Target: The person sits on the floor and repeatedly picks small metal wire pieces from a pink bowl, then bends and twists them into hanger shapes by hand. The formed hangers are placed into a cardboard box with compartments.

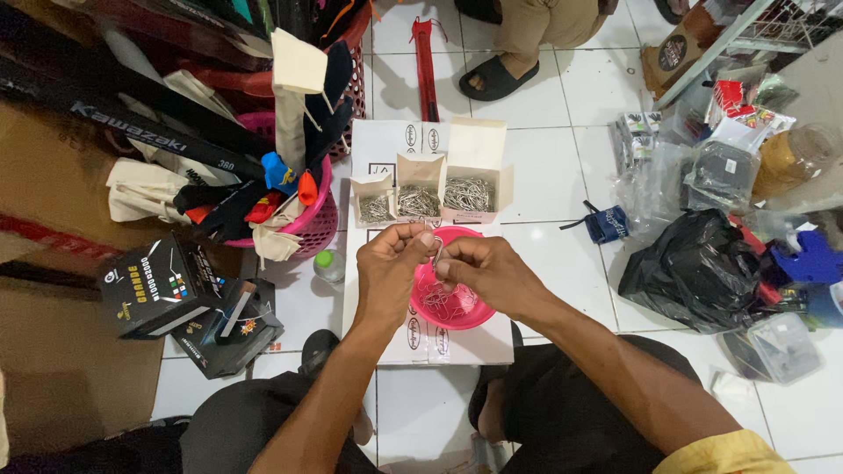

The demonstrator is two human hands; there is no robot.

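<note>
My left hand (392,263) and my right hand (486,272) meet over a pink bowl (463,317) that holds several metal paper clips. Between the fingertips of both hands I pinch a paper clip (436,253). Just beyond the bowl stand three small open cardboard boxes of paper clips: a left box (375,208), a middle box (418,201) and a larger right box (469,195). Bowl and boxes rest on a flat white carton (465,345) on the tiled floor.
A pink basket (309,225) stuffed with cloth items stands to the left, with black boxes (158,285) near it. A black plastic bag (694,268) and clear packets lie to the right. Another person's sandalled foot (496,77) is at the top. A small bottle cap (326,260) sits by the basket.
</note>
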